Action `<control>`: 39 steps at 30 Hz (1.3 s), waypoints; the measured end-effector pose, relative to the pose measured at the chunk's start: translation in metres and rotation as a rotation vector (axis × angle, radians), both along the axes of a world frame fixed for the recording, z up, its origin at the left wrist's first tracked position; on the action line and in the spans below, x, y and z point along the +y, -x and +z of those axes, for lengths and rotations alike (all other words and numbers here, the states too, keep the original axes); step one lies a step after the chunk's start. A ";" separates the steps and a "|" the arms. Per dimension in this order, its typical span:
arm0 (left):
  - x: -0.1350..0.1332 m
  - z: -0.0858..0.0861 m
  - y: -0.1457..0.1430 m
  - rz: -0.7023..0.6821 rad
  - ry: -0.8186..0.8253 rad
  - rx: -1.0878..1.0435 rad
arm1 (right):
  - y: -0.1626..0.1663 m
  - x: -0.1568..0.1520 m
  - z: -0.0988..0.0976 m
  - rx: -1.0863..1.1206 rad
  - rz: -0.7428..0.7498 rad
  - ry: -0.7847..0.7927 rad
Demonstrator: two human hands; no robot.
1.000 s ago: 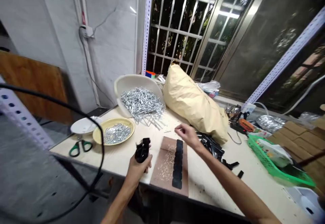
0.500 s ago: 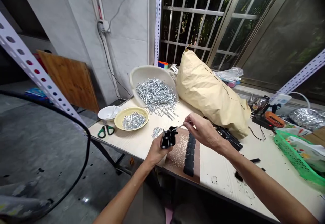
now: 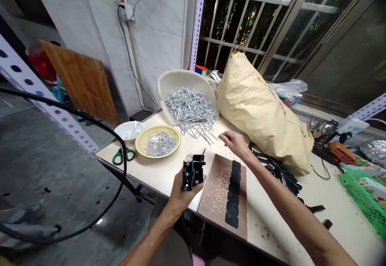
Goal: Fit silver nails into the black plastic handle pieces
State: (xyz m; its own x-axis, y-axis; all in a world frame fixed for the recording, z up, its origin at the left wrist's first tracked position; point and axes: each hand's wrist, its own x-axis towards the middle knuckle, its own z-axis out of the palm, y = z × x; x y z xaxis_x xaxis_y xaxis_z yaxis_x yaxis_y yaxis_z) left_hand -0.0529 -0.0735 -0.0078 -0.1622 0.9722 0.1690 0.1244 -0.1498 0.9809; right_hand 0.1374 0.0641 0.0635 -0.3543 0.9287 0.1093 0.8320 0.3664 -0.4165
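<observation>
My left hand grips a black plastic part with several open compartments, held over the table's front edge. A thin metal pin sticks up from the top of that part. To the right, my right hand is above the table with its fingers curled together and nothing showing in them. Close to its fingertips lie loose metal pins, spilling from a tilted pale basin. Behind the black part is a small heap of shiny metal pieces, partly hidden.
A brown board bears a row of black pads and pale crumbs. On the left are a yellow bowl of small metal pieces, a white bowl and green-handled scissors. A big paper sack leans behind black parts.
My right hand has let go of the pin, which stays in the black part, and has moved away from it. The part is turned more upright in my left hand. The view has shifted.
</observation>
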 end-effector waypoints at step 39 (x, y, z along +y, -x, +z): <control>0.038 0.003 -0.014 -0.083 -0.094 0.086 | -0.010 -0.062 0.077 -0.044 0.473 -0.361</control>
